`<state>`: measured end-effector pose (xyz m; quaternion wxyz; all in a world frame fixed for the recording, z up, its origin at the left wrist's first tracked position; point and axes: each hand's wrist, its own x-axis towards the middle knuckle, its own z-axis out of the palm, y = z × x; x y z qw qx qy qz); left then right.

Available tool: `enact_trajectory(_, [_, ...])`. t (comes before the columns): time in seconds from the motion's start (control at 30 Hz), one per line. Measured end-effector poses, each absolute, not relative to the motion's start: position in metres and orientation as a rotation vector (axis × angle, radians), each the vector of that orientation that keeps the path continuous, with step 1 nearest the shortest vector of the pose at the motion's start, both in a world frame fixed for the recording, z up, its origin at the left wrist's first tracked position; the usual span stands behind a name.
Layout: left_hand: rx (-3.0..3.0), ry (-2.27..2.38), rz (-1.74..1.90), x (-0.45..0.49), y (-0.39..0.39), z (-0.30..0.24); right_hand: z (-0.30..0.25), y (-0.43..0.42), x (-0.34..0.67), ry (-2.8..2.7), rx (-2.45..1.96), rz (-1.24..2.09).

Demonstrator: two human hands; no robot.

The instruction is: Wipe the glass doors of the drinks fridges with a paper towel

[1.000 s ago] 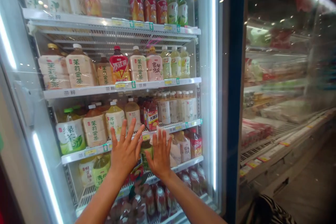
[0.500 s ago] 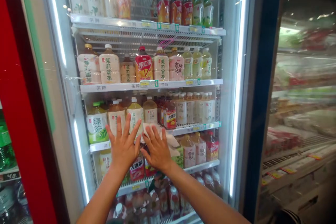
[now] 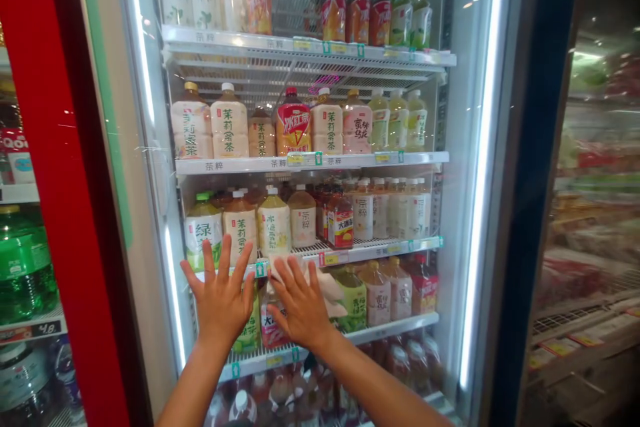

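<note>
From my head cam, I've got both hands up at the glass door point(image 3: 320, 177) of a drinks fridge, thumbs turned in toward each other. My left hand point(image 3: 223, 303) isn't gripping anything, just flat with the fingers fanned out, and the palm looks like it's against the glass, though I can't swear to full contact from this angle. My right hand point(image 3: 303, 300) isn't clenched either: it's spread over a crumpled whitish cloth point(image 3: 333, 290), which sits between my palm and the glass and pokes out past the fingertips and off to the right. Could be a paper wipe tbh, can't tell. Behind the glass are shelves point(image 3: 240, 166) of bottled tea: a green-capped bottle point(image 3: 203, 223) right behind my left fingertips, a red-labelled bottle point(image 3: 293, 123) one row up, and a green-labelled bottle point(image 3: 354, 303) just right of the cloth. Bright light strips point(image 3: 479, 213) run down both sides. Over left there's a red panel point(image 3: 65, 213) and some green bottles point(image 3: 25, 267), and the chilled shelving point(image 3: 590, 267) on the right is pretty blurry.
</note>
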<state>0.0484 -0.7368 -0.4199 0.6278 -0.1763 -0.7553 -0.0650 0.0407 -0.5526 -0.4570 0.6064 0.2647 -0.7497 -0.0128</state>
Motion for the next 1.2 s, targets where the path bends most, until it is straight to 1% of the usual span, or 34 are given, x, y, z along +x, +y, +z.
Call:
enact_trajectory(0.13, [-0.401, -1.715, -0.148, 0.048, -0.740, -0.433, -0.375, -0.563, 0.031, -1.719, 0.443, 0.083])
enact_trajectory(0.2, [-0.396, -1.721, -0.148, 0.048, -0.740, -0.438, -0.359, -0.567, 0.029, -1.714, 0.416, 0.099])
enact_trajectory(0.27, [-0.389, -1.730, -0.156, 0.048, -0.740, -0.443, -0.386, -0.568, 0.032, -1.726, 0.441, 0.081])
enact_trajectory(0.37, [-0.383, -1.742, -0.161, 0.049, -0.740, -0.448, -0.466, -0.559, 0.043, -1.753, 0.600, -0.030])
enact_trajectory(0.43, [-0.386, -1.749, -0.156, 0.049, -0.741, -0.450, -0.496, -0.549, 0.046, -1.751, 0.727, -0.108])
enact_trajectory(0.5, [-0.391, -1.744, -0.153, 0.048, -0.743, -0.451, -0.483, -0.539, 0.044, -1.746, 0.725, -0.099])
enact_trajectory(0.6, [-0.393, -1.728, -0.146, 0.047, -0.744, -0.451, -0.422, -0.528, 0.034, -1.724, 0.534, 0.040])
enact_trajectory(0.67, [-0.384, -1.734, -0.147, 0.049, -0.742, -0.451, -0.401, -0.524, 0.031, -1.719, 0.461, 0.105])
enact_trajectory(0.73, [-0.360, -1.750, -0.176, 0.051, -0.736, -0.450, -0.417, -0.521, 0.033, -1.736, 0.468, 0.119])
enact_trajectory(0.83, [-0.332, -1.774, -0.236, 0.055, -0.718, -0.446, -0.475, -0.511, 0.040, -1.754, 0.564, 0.060])
enact_trajectory(0.87, [-0.338, -1.778, -0.242, 0.055, -0.710, -0.443, -0.487, -0.506, 0.041, -1.751, 0.600, 0.035])
enact_trajectory(0.93, [-0.364, -1.772, -0.232, 0.055, -0.693, -0.437, -0.483, -0.491, 0.040, -1.735, 0.602, 0.028])
enact_trajectory(1.07, [-0.433, -1.759, -0.216, 0.051, -0.654, -0.430, -0.414, -0.450, 0.029, -1.690, 0.368, 0.169])
enact_trajectory(1.1, [-0.468, -1.766, -0.214, 0.051, -0.643, -0.433, -0.407, -0.440, 0.028, -1.691, 0.322, 0.197])
enact_trajectory(1.13, [-0.507, -1.776, -0.208, 0.051, -0.632, -0.436, -0.412, -0.431, 0.028, -1.700, 0.294, 0.213])
enact_trajectory(1.2, [-0.592, -1.793, -0.191, 0.052, -0.610, -0.448, -0.453, -0.416, 0.032, -1.733, 0.270, 0.213])
